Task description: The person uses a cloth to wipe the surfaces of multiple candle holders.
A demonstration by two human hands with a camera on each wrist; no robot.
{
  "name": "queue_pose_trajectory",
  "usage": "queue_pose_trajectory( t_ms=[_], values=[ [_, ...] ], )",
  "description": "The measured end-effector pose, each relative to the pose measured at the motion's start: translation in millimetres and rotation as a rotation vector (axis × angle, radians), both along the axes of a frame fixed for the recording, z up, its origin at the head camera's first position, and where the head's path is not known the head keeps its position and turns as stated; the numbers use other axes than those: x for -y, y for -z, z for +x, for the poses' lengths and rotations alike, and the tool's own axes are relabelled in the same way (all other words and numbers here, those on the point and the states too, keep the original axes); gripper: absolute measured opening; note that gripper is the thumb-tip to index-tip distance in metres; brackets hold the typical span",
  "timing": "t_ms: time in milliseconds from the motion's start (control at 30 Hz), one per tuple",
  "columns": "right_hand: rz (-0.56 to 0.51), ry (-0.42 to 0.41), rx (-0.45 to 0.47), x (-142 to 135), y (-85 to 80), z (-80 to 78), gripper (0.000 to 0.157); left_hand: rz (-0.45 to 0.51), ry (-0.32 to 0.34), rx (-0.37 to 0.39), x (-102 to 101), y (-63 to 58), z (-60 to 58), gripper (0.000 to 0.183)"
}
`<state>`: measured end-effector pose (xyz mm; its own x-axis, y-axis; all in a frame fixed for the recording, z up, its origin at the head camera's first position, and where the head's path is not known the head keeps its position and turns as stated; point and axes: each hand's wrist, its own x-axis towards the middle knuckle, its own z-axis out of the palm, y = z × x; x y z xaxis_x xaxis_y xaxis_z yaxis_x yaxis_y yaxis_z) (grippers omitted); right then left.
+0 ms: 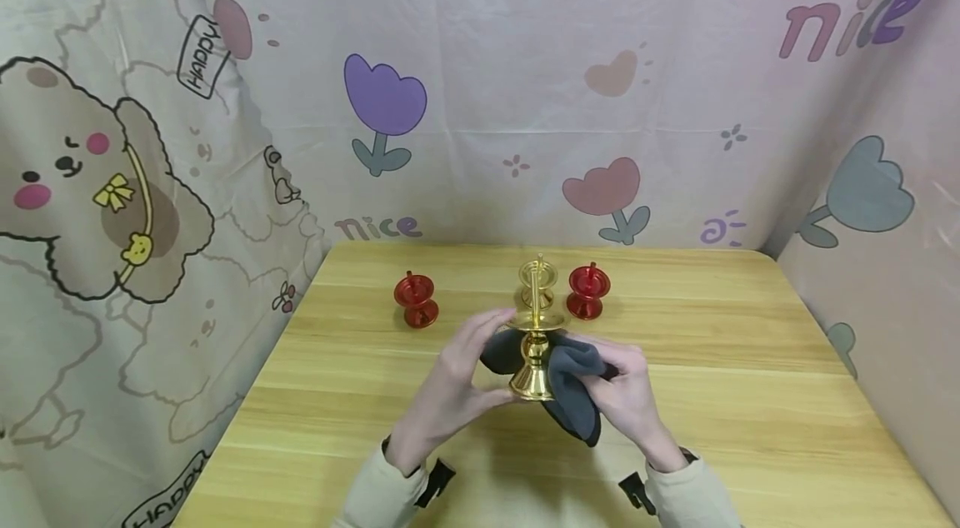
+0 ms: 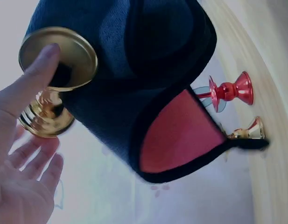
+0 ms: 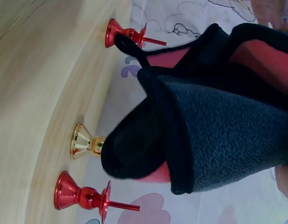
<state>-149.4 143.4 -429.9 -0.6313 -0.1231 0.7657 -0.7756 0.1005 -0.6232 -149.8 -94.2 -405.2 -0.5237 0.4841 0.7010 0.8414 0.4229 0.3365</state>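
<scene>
Over the front middle of the table, my left hand (image 1: 450, 386) holds a gold candle holder (image 1: 534, 355) upright. Its thumb presses the underside of the base (image 2: 83, 58), while the fingers reach up to the dish with the spike. My right hand (image 1: 632, 399) grips a folded dark grey cloth (image 1: 576, 391) with black edging, which lies against the holder's stem and base. In the left wrist view, a turned-up corner of the cloth shows a red reverse side (image 2: 181, 135). The cloth hides most of my right hand's fingers in the right wrist view.
Behind my hands stand a red candle holder (image 1: 415, 301) at the left, another red candle holder (image 1: 587, 293) at the right, and a second gold candle holder (image 1: 550, 271) beside the latter. A printed curtain (image 1: 487, 95) hangs behind the wooden table (image 1: 750, 395).
</scene>
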Motion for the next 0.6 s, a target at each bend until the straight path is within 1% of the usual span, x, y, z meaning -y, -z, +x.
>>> queue_pose_trajectory(
  t_ms=[133,200,267,300,400,467,533,600],
  values=[
    [0.030,0.002,-0.040,1.1,-1.8,0.0,0.047,-0.038,-0.017,-0.029,-1.9,-3.1,3.9,0.099],
    [0.021,-0.008,-0.045,1.7,-2.3,0.1,0.048,-0.019,-0.002,-0.008,-1.8,-2.8,3.9,0.097],
    [-0.014,-0.026,-0.013,2.3,-2.4,0.6,0.048,0.026,0.025,0.030,-1.6,-1.1,2.7,0.096],
    [-0.038,-0.028,0.012,2.5,-2.4,1.1,0.048,0.059,0.045,0.052,-1.8,0.6,1.6,0.095],
    [-0.108,-0.020,0.109,2.8,-2.2,3.2,0.049,0.198,0.163,0.136,-4.1,7.2,-2.9,0.095],
    [-0.136,-0.008,0.169,2.5,-2.1,4.8,0.051,0.264,0.225,0.168,-6.7,11.3,-5.7,0.095],
    [-0.140,0.004,0.205,1.9,-2.2,5.6,0.051,0.267,0.224,0.157,-8.7,14.7,-7.3,0.095],
    [-0.139,-0.008,0.218,1.3,-2.3,5.4,0.051,0.213,0.155,0.122,-9.6,16.2,-6.7,0.094]
  ],
)
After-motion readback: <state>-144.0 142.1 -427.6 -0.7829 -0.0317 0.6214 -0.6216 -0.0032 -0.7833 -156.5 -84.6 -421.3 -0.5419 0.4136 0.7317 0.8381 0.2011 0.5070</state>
